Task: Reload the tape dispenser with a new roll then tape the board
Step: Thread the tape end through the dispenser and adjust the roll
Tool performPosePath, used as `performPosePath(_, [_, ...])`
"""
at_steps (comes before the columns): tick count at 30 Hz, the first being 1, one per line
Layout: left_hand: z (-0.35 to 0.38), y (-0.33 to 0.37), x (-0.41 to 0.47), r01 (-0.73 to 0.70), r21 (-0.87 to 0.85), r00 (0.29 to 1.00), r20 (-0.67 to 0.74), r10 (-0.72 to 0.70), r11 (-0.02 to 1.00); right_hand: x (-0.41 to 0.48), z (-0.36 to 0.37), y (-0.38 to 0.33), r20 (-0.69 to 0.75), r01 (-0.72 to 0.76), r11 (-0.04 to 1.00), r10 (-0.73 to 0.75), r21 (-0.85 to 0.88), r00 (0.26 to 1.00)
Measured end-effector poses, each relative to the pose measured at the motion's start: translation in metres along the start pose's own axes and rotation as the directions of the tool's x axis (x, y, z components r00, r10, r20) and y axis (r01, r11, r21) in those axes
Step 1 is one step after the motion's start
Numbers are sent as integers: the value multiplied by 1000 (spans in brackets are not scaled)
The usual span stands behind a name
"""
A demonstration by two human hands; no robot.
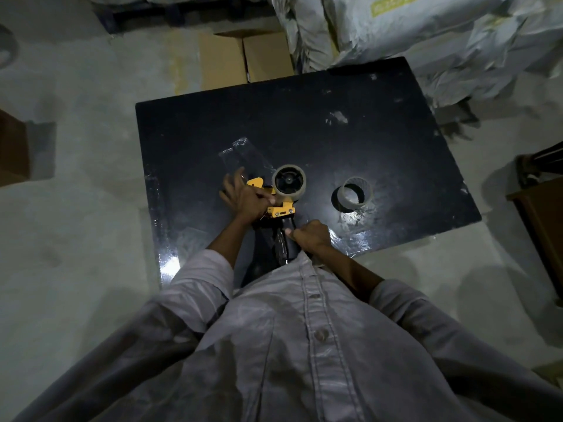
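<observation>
Right hand gripping tape dispenser handle, left hand on frame

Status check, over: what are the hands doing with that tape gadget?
Right hand grips dispenser handle; left hand at its yellow front. Roll mounted. Empty core on board, clear of the hands.

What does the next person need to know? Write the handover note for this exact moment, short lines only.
Left hand: working at the front of the yellow-and-black handheld tape dispenser.
Right hand: closed on the dispenser's black handle.
Grey-brown tape roll: already seated on the dispenser's hub.
Empty cardboard core: lying loose on the glossy black rectangular board, right of the dispenser.
Done: roll mounted.
Left: threading looks unfinished; tape the board.
</observation>
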State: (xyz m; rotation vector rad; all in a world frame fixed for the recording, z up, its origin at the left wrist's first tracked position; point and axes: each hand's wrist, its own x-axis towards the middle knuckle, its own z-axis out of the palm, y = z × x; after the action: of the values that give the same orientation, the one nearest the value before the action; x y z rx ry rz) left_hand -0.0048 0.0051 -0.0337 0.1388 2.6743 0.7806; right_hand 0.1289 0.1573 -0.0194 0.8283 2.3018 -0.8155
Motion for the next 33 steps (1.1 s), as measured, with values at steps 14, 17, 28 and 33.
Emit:
performPosePath(14, [27, -41, -40, -178, 227, 894, -368, 254, 958, 15, -9, 4, -94, 37, 972, -60, -230, 994])
performPosePath(17, [32, -49, -48, -137, 185, 891, -406, 202, 973, 13, -11, 1, -97, 35, 972, -58, -233, 994])
performPosePath(28, [38, -61, -56, -78, 167, 898, -417, 143, 983, 8, -19, -4, -86, 52, 974, -72, -221, 994])
performPosePath(33, [35, -58, -56, -86, 118, 908, -399, 126, 989, 10, -19, -2, -78, 49, 980, -65, -195, 995])
